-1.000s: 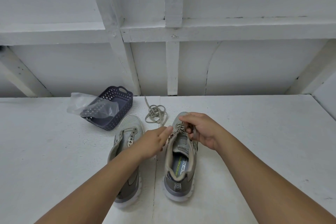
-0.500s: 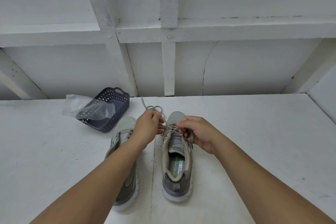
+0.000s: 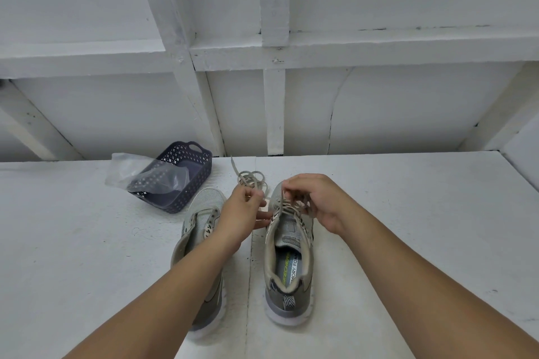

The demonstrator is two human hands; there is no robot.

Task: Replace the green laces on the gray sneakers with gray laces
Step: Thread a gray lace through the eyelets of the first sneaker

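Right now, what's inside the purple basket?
A clear plastic bag lies across the purple basket, partly spilling over its left rim. Through it the basket's floor looks dark. Whether any laces lie underneath cannot be told; the bag covers that part.

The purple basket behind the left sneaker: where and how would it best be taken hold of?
Judging from its pose, take the purple basket by the cut-out handle at its far end, coming from above and behind. That handle is bare and stands highest, since the basket is tilted. The near end is draped by a clear plastic bag, so a grip there would likely catch the film.
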